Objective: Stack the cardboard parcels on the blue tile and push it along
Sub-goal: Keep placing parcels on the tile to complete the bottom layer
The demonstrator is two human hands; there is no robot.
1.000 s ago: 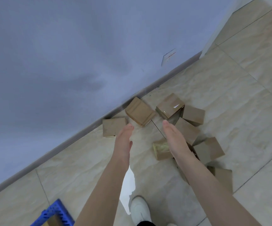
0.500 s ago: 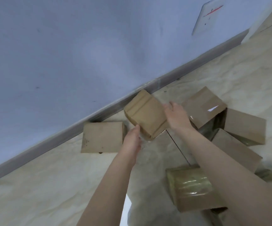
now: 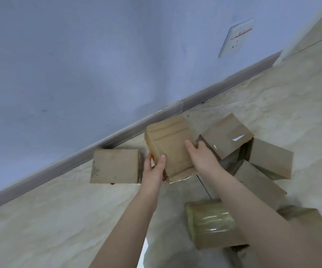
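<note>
A brown cardboard parcel (image 3: 170, 144) sits tilted near the skirting, held between both hands. My left hand (image 3: 154, 169) grips its lower left corner, thumb on top. My right hand (image 3: 201, 154) grips its right edge, thumb on the top face. A flat parcel (image 3: 115, 166) lies to the left by the wall. Several more parcels lie to the right, among them one with tape (image 3: 226, 135) and a plastic-wrapped one (image 3: 210, 224) near my right forearm. The blue tile is out of view.
The blue-grey wall (image 3: 98, 64) with a grey skirting board (image 3: 117, 136) runs diagonally behind the parcels. A white socket plate (image 3: 235, 37) is on the wall at the upper right. The floor is beige tile (image 3: 50, 229).
The view has come closer to the parcels. Both hands reached forward from above the floor and closed on the tilted parcel, which now sits a little higher between them.
</note>
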